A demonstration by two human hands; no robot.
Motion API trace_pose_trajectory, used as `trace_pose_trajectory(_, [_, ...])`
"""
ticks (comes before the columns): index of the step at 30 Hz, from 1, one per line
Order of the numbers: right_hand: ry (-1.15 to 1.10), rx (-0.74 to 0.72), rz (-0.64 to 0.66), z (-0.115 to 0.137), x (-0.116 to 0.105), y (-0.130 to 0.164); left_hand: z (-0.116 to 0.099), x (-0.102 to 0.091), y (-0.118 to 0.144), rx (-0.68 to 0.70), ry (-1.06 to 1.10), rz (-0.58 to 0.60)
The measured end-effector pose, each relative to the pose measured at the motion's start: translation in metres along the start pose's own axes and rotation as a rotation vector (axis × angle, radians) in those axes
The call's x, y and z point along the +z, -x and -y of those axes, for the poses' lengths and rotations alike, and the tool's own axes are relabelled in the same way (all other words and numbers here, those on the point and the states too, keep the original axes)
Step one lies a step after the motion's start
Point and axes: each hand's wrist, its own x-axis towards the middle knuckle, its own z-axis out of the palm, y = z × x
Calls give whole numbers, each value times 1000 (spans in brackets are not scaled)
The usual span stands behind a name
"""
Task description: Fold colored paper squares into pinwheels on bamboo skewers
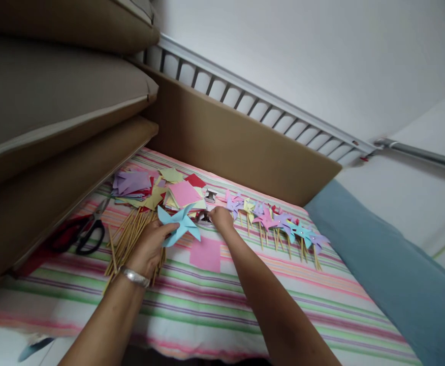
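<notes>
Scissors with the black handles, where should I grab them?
Take the scissors by the black handle loops, coming from above on the near side. They lie flat on the striped cloth, loops toward the person, blades pointing away toward the paper pile. The left hand, holding the blue pinwheel, is nearest; the sticks lie between.

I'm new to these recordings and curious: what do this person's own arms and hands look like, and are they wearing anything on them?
Both arms are bare, with no sleeves in view and no gloves. The left hand has a silver-coloured metal bangle around its wrist. The right hand shows no bracelet or watch; whether either hand's fingers carry rings is too small to tell.
</notes>
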Motion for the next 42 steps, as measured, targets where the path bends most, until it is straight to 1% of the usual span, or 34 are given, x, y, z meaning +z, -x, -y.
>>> trace_pose_trajectory(2, [-64,6,-13,-21,-6,12,0,5,0,0,12,-3])
trace_pose_trajectory(3, [-97,14,2,-34,-8,20,1,7,-1,-4,13,3])
trace_pose_trajectory(6, [-194,78,111,-73,-8,46,7,13,-1,-27,-4,26])
trace_pose_trajectory(8, [-258,130,194,-94,-5,60,12,16,-1,-39,-17,39])
trace_pose_trajectory(10, [-318,171,253,-108,-2,68,17,17,0,-58,-41,45])
trace_pose_trajectory(12, [-373,194,276,-116,1,70,20,17,2,-75,-66,41])
trace_pose_trajectory(15, [-445,198,243,-124,6,70,22,17,4,-81,-96,25])
trace_pose_trajectory(20, [-492,172,74,-136,17,80,22,15,5,-85,-124,42])
trace_pose_trajectory(24, [-450,116,-65,-136,23,88,24,18,5,-105,-135,31])
trace_pose_trajectory(28, [-369,39,-135,-121,25,91,30,21,3,-136,-133,45])
trace_pose_trajectory(31, [-296,-4,-150,-111,27,93,35,21,1,-130,-103,55])
trace_pose_trajectory(35, [-273,-47,-138,-107,27,94,39,20,1,-123,-55,49])
trace_pose_trajectory(39, [-368,-65,-115,-102,17,95,38,21,2,-127,-49,23])
trace_pose_trajectory(42, [-513,-75,-92,-86,5,104,39,23,2,-128,-50,11])
